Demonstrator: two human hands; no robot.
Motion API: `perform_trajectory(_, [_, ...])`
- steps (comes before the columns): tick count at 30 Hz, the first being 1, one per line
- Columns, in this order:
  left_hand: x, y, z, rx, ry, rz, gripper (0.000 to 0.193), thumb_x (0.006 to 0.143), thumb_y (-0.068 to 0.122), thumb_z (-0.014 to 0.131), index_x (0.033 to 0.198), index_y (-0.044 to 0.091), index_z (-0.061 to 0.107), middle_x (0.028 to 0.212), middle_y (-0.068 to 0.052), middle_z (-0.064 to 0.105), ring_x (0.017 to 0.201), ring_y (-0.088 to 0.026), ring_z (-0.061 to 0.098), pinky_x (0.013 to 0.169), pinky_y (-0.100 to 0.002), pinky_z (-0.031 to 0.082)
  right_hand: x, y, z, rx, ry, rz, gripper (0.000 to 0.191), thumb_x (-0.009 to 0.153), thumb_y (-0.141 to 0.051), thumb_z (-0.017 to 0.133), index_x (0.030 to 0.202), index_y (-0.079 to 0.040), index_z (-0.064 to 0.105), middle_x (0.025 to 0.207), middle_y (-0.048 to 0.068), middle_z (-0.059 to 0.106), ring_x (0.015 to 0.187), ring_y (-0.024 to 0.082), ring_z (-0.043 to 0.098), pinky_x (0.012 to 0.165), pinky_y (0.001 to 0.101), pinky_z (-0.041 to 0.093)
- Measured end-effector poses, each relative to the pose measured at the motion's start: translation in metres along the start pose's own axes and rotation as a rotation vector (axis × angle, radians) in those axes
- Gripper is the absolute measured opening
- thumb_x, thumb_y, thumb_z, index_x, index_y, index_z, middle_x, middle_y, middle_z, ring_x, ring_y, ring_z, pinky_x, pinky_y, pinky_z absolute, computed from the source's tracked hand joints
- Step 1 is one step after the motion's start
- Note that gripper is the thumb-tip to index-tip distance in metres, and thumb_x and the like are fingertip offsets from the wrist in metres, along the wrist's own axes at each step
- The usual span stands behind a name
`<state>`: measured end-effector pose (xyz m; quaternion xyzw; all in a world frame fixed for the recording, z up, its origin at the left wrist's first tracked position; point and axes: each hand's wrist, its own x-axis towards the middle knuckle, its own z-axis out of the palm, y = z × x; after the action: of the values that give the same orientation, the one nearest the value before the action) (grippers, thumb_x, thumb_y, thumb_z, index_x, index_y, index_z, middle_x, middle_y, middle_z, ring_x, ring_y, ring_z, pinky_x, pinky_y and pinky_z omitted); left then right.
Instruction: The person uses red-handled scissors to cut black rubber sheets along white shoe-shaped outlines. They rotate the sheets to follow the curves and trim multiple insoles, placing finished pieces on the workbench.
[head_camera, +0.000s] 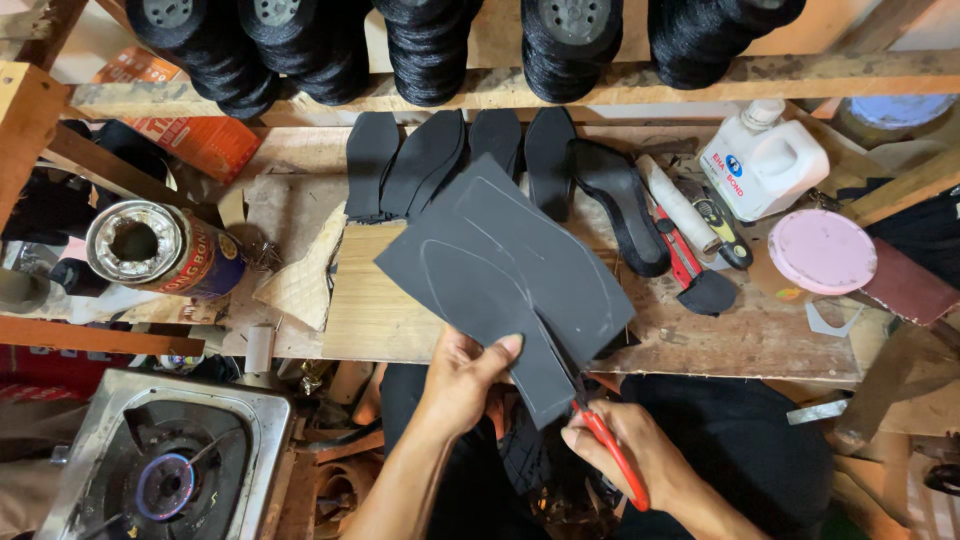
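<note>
My left hand (462, 378) grips the lower edge of a dark grey foam sheet (505, 270) marked with white sole outlines, holding it above a wooden board (370, 300). In my right hand (632, 452) are red-handled scissors (612, 452), their blades in a cut that runs up into the sheet from its lower edge. Several cut black sole pieces (430, 160) lie in a row at the back of the bench.
An open glue tin (160, 248) lies at the left, with a gas stove (165, 470) below it. A white plastic jug (765, 160), pink lid (822, 250), red utility knife (682, 255) and black insole (622, 205) sit at the right. Black thread spools (430, 45) hang above on a shelf.
</note>
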<state>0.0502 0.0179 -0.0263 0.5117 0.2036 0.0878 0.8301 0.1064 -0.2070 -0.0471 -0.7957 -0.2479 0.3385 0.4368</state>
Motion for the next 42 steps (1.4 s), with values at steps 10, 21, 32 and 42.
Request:
perform_trajectory(10, [-0.004, -0.01, 0.003, 0.036, -0.008, -0.014, 0.047, 0.09, 0.002, 0.068, 0.132, 0.003, 0.046, 0.09, -0.012, 0.067, 0.06, -0.013, 0.062, 0.04, -0.025, 0.049, -0.003, 0.001, 0.005, 0.12, -0.006, 0.013, 0.02, 0.084, -0.022, 0.068, 0.079, -0.003, 0.066, 0.061, 0.002, 0.059, 0.058, 0.014, 0.055, 0.059, 0.0334, 0.049])
perform_trajectory(21, [0.005, -0.005, -0.005, -0.204, 0.032, 0.031, 0.042, 0.089, 0.006, 0.067, 0.128, 0.004, 0.05, 0.106, -0.007, 0.071, 0.089, -0.016, 0.073, 0.074, -0.034, 0.063, -0.006, 0.012, 0.012, 0.143, 0.03, -0.04, 0.029, 0.086, -0.022, 0.07, 0.068, -0.003, 0.059, 0.054, 0.001, 0.05, 0.05, 0.011, 0.046, 0.048, 0.0311, 0.042])
perform_trajectory(32, [-0.003, -0.015, 0.004, -0.058, 0.009, 0.02, 0.042, 0.094, 0.003, 0.065, 0.133, 0.003, 0.048, 0.107, -0.015, 0.07, 0.078, -0.021, 0.067, 0.061, -0.032, 0.055, 0.003, 0.01, -0.006, 0.132, -0.16, 0.067, 0.037, 0.09, -0.037, 0.061, 0.074, -0.004, 0.059, 0.054, 0.003, 0.056, 0.047, 0.014, 0.057, 0.047, 0.0311, 0.046])
perform_trajectory(42, [-0.013, 0.005, 0.015, 0.05, 0.02, -0.078, 0.046, 0.09, 0.007, 0.063, 0.132, 0.002, 0.044, 0.092, -0.017, 0.069, 0.054, -0.022, 0.062, 0.029, -0.028, 0.042, 0.002, 0.002, 0.015, 0.124, -0.016, 0.057, 0.042, 0.089, -0.044, 0.062, 0.081, -0.003, 0.062, 0.058, 0.006, 0.059, 0.048, 0.017, 0.06, 0.048, 0.0357, 0.051])
